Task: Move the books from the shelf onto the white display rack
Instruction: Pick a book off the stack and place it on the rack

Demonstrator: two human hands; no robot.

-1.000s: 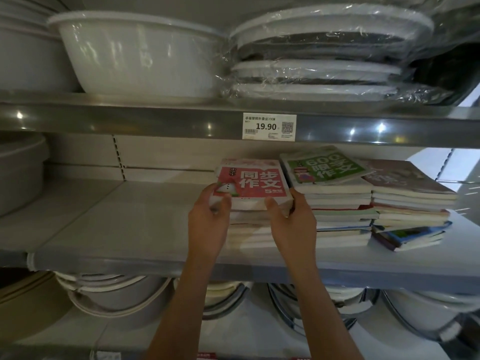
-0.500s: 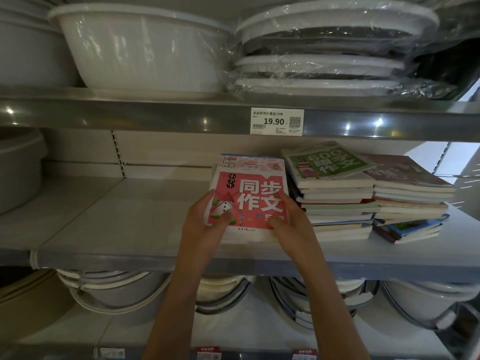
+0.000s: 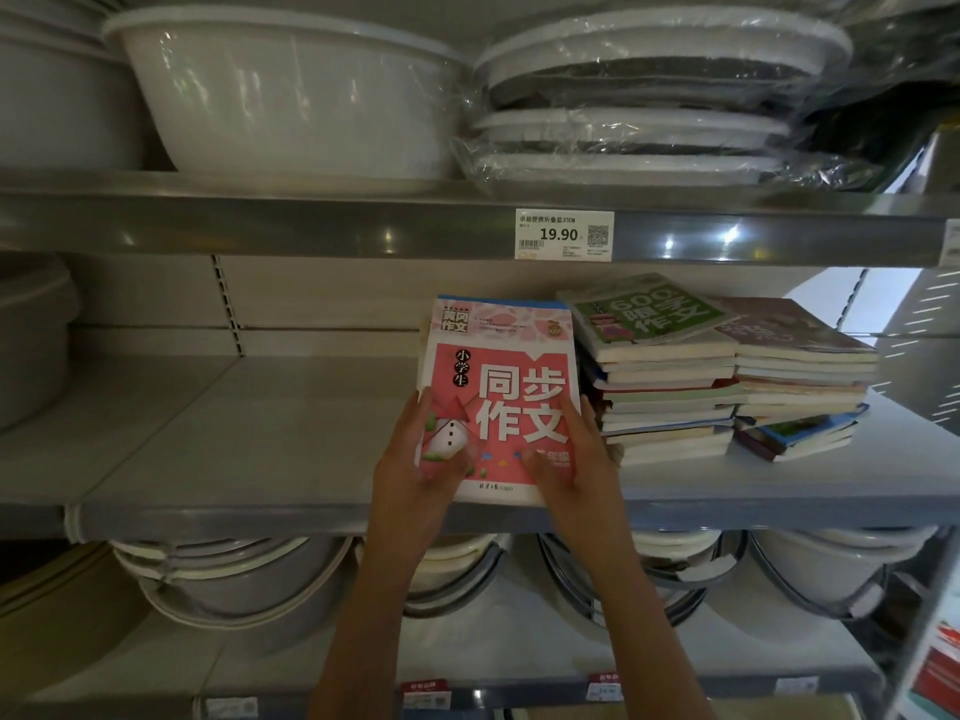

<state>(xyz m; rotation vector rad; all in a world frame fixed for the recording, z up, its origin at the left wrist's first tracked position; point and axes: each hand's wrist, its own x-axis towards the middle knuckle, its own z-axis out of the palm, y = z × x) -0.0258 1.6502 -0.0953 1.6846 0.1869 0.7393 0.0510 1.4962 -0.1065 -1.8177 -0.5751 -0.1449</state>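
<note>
A dim shop shelf (image 3: 234, 449) holds two book stacks (image 3: 727, 387), basins above and below. Both hands, left (image 3: 415, 475) and right (image 3: 576, 465), grip a tilted pink book (image 3: 504, 376) at its lower corners, thumbs across the cover.

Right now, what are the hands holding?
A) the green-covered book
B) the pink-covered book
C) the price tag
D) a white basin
B: the left hand and right hand grip the pink-covered book by its lower corners, while the green-covered book lies untouched on its stack.
</note>
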